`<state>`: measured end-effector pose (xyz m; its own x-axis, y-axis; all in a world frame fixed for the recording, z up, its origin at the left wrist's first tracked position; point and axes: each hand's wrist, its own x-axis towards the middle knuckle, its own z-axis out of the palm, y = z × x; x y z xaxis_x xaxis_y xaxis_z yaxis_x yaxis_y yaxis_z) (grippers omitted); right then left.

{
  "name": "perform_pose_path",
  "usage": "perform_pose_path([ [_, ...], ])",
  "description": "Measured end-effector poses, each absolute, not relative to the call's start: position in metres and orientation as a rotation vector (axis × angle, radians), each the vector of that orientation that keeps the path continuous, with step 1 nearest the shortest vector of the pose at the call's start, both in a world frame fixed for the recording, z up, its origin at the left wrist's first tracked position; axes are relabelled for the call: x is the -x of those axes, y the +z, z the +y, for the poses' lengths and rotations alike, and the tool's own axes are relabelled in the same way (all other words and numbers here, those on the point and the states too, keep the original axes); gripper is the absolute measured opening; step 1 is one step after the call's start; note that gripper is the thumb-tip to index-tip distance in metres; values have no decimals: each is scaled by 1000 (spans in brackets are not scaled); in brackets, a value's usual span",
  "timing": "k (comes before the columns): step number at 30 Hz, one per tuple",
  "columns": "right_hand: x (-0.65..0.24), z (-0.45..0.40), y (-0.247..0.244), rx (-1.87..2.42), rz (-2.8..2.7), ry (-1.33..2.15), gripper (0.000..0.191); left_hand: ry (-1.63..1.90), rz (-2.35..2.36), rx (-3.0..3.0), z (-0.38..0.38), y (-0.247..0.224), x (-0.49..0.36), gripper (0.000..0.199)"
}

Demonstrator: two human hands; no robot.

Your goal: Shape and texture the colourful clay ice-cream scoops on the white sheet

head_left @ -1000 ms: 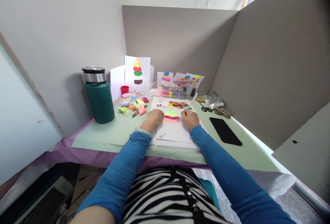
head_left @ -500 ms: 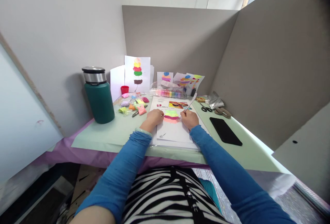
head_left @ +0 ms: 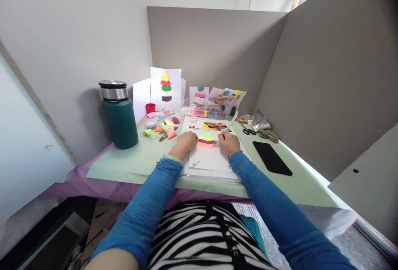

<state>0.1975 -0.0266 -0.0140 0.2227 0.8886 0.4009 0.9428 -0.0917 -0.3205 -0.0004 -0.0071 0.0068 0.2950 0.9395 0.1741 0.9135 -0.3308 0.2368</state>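
Note:
A sheet of white paper [head_left: 211, 160] lies in front of me with bands of soft clay [head_left: 206, 141] on it, yellow-green at the top, dark pink in the middle and salmon pink below. My right hand [head_left: 229, 143] is closed round a pale fork [head_left: 231, 123]. Its handle slants up and away, and its tines point at the right end of the salmon band. At the left end of the bands rests my left hand [head_left: 185, 141], fingers curled together. Whatever is between those fingertips, if anything, is too small to make out.
Bagged clay lumps [head_left: 170, 132] and a red cup [head_left: 150, 107] are at the left, beside a green bottle [head_left: 120, 114]. Clay pictures [head_left: 166, 90] lean at the back. Scissors [head_left: 248, 130] and a black phone [head_left: 272, 158] lie at the right.
My right hand and the fork have shifted very slightly. My left hand, the paper and the clay look the same.

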Motion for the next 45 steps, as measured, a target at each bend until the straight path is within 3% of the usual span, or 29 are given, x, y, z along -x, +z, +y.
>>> perform_pose_path([
  [45, -196, -27, -14, 1947, -1687, -104, 32, 423, 1754, -2450, -8, 8, 0, 31],
])
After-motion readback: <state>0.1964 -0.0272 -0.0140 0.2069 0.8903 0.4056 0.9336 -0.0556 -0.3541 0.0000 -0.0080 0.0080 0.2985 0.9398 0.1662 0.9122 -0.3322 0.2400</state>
